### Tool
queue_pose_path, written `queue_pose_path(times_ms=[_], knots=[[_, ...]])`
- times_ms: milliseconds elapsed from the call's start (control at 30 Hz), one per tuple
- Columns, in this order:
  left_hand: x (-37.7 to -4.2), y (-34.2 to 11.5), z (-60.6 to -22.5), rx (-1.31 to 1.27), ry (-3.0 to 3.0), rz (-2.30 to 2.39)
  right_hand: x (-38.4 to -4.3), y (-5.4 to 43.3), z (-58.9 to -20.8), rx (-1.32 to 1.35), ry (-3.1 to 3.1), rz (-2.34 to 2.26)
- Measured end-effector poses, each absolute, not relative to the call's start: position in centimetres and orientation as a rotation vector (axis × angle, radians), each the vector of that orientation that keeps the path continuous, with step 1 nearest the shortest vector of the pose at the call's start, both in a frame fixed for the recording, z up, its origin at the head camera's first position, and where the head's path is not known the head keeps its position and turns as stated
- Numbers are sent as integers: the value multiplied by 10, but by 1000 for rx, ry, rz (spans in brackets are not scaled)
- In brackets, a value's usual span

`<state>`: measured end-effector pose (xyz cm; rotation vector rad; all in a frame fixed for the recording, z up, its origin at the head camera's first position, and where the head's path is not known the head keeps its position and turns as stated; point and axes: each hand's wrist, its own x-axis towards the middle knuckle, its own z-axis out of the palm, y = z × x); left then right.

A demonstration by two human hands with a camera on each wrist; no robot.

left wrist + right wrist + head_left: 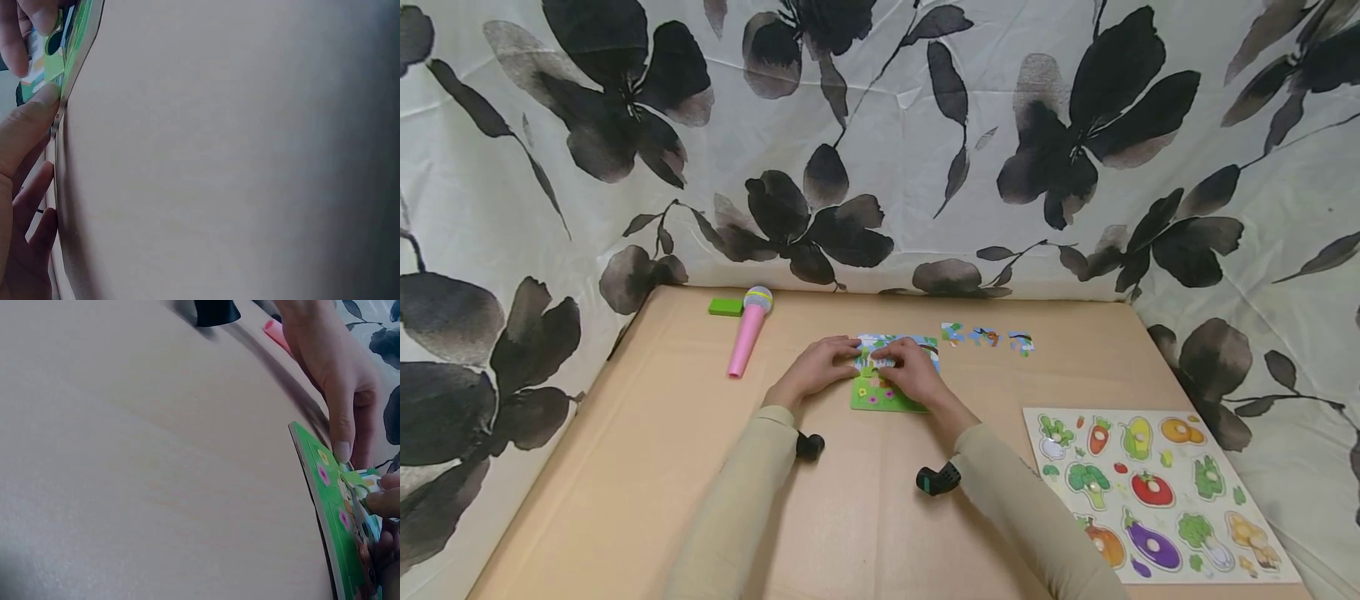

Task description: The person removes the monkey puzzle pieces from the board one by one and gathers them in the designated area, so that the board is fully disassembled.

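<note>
"How many things are out?"

"One puzzle board (880,402), three loose pieces (988,337), one pink microphone (747,342), one green block (725,307) and one vegetable board (1182,479), all on the tabletop (625,467)."

"What's the puzzle board like?"

"It lies flat, between the two hands. Green with small flowers along the near edge, blue and white along the far one; in the head view its longer span runs side to side."

"And the fingers?"

"The right hand (913,372) pinches a green piece (55,66), tilted up from the board. The left hand (818,367) has its thumb against that piece; whether it grips, I can't tell from these cramped angles."
</note>
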<state>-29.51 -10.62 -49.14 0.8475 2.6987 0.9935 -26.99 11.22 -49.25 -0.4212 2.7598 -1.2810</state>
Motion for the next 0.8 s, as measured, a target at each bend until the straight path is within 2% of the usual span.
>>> queue_pose_path(times_ms=[167, 500, 800], knots=[[-294, -106, -489, 856, 2705, 996, -270, 116, -491, -370, 2717, -1350], [-293, -105, -487, 811, 2693, 993, -269, 126, -481, -56, 2551, -1535], [-294, -105, -488, 818, 2686, 992, -267, 151, -481, -83, 2547, -1599]])
